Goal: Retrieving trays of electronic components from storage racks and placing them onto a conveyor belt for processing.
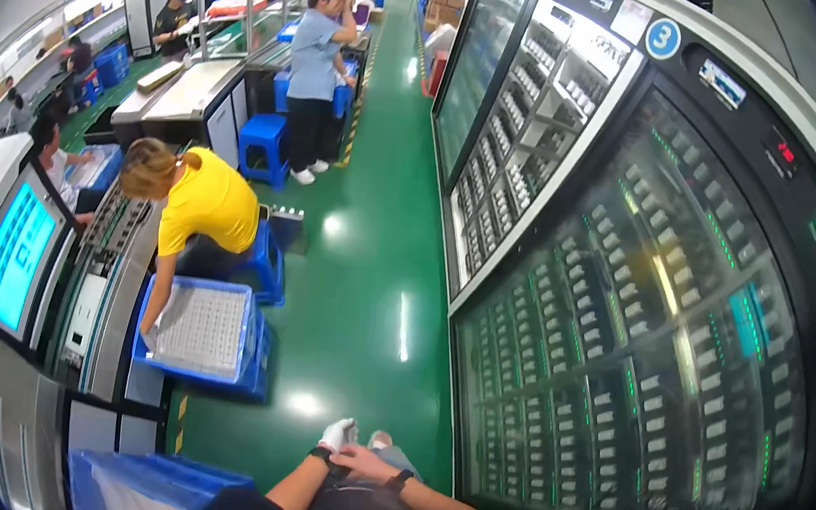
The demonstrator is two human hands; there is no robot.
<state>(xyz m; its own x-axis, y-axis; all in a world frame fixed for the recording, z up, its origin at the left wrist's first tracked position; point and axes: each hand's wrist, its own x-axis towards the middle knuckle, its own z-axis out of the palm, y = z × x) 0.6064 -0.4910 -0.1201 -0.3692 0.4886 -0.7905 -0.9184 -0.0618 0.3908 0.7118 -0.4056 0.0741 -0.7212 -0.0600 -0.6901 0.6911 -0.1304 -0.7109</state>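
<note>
My left hand (339,435) wears a white glove and is held out low in front of my body; its small, blurred fingers do not show clearly. A dark band (321,455) circles that wrist. Bare, my right hand (365,464) reaches across to the left wrist, its fingers bent and pressed together at the glove's lower end beside the band. What those fingers pinch there is too small to make out. On my right wrist sits a black watch-like band (398,480).
A glass-fronted cabinet (615,379) with rows of small white units lines the right. At left, a person in yellow (213,203) reaches into a blue crate (253,338). A blue bin (160,489), a screen (18,246) and a standing person (313,73) flank the green aisle (355,279).
</note>
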